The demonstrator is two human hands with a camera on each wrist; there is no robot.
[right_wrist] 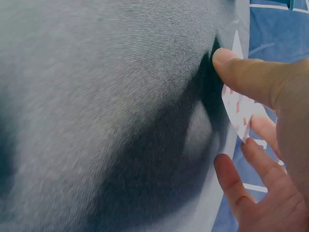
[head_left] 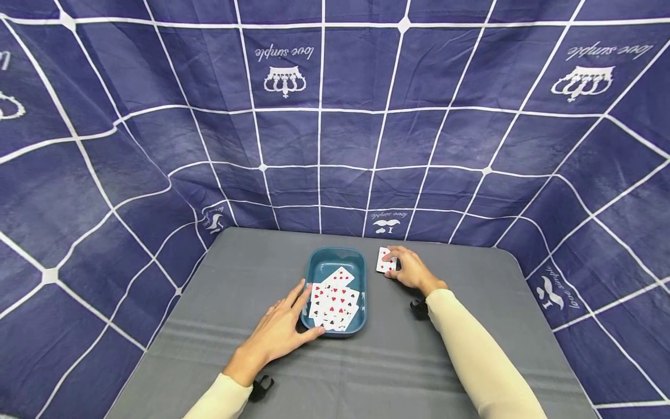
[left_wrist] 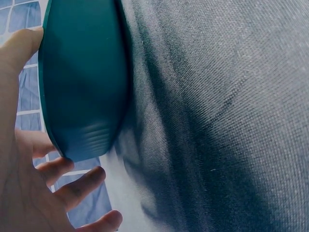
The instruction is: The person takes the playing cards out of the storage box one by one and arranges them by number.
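Observation:
A blue-green plastic tray (head_left: 337, 252) stands on the grey table, with several face-up playing cards (head_left: 335, 299) spread loosely inside it. Against its left side rests my left hand (head_left: 282, 326), thumb at the near rim and outstretched fingers by the left rim; the left wrist view has the thumb and fingertips touching the tray wall (left_wrist: 84, 72). To the right of the tray, my right hand (head_left: 412, 269) pinches a white playing card (head_left: 384, 266) with red diamonds. In the right wrist view the card (right_wrist: 235, 108) bows between thumb and fingers, close over the table.
Grey cloth (head_left: 251, 262) covers the tabletop. A blue curtain (head_left: 345, 139) with white grid lines hangs behind the table's far edge and along both sides. Black straps (head_left: 419, 309) circle the wrists.

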